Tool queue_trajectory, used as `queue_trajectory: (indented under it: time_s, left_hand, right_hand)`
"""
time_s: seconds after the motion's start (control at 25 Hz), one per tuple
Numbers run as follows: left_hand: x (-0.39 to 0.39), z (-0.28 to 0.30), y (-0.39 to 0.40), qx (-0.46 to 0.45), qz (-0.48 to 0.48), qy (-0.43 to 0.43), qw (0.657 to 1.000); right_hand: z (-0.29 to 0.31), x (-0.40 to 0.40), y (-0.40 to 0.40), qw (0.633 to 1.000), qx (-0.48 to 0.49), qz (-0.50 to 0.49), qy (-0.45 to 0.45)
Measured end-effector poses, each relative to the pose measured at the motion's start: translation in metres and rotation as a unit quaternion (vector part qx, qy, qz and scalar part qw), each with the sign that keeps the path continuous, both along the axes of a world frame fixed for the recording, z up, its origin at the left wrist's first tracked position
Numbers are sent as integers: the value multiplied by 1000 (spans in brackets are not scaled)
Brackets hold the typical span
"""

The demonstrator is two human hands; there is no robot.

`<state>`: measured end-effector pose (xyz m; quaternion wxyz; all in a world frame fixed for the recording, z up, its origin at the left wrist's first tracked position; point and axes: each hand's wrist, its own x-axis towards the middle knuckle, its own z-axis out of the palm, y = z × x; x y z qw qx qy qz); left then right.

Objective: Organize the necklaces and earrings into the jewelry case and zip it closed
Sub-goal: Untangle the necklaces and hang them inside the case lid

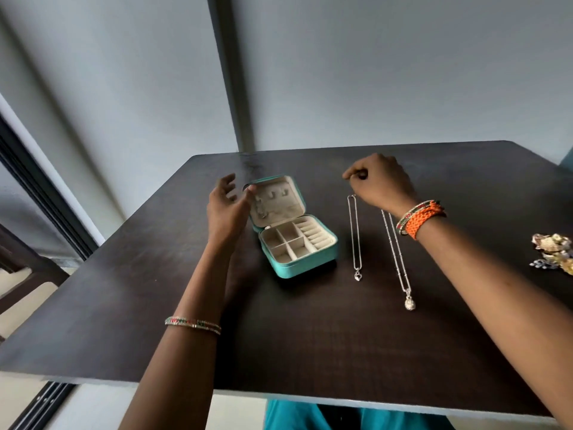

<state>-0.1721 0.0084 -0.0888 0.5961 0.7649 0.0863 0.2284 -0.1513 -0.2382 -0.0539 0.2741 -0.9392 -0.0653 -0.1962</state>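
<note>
A teal jewelry case [305, 265] lies open on the dark table [155, 274], its lid [280, 198] leaning back. A thin chain hangs inside the lid at its left. The cream tray has empty square compartments and ring rolls. My left hand [228, 209] is relaxed, its fingertips at the lid's left edge. Two silver necklaces lie right of the case: a short one with a heart pendant [355, 237] and a longer one with a round pendant [398, 268]. My right hand [379, 181] is curled, thumb and forefinger pinched, over the long chain's hidden upper end.
A small heap of gold and blue earrings [553, 252] lies at the table's right edge. A wall stands just behind the table. A dark chair [28, 268] is at the left. The table's front edge is near my body.
</note>
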Motion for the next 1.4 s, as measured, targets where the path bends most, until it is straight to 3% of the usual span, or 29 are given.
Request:
queue_trajectory:
  time_s: [0.12, 0.28, 0.4, 0.6, 0.68, 0.8, 0.88, 1.04, 1.16, 1.28, 1.4]
  left_hand:
    - [-4, 24, -23, 186, 59, -106, 975]
    - [3, 50, -72, 298, -47, -158, 940]
    - [19, 48, -97, 344, -117, -122, 924]
    - [33, 31, -106, 348, -132, -71, 926]
    - [34, 25, -106, 341, -151, -65, 926]
    - [37, 21, -105, 257, -184, -45, 948]
    - [33, 26, -108, 160, -233, -33, 959]
    - [12, 43, -115, -23, -364, 20, 931]
    - [1, 53, -114, -100, -406, 78, 905]
    - [-7, 62, -112, -157, -444, 100, 877]
    - [-7, 70, -106, -274, -436, 85, 853]
  right_hand:
    - [-9, 24, -20, 996, -57, -3, 61]
    - [-18, 48, -15, 990, -105, -11, 97]
    - [-23, 56, -7, 985, -132, -25, 113]
    - [-31, 53, -3, 975, -193, -15, 110]
    - [-24, 47, -4, 978, -161, 0, 130]
    - [6, 31, -9, 991, 12, 35, 130]
    - [29, 13, -10, 978, 132, 76, 143]
    - [50, -25, -10, 945, 268, 143, 122]
    - [46, -37, -14, 916, 358, 157, 91]
    - [39, -28, -27, 895, 438, 77, 34]
    - [28, -9, -50, 884, 465, -55, -15]
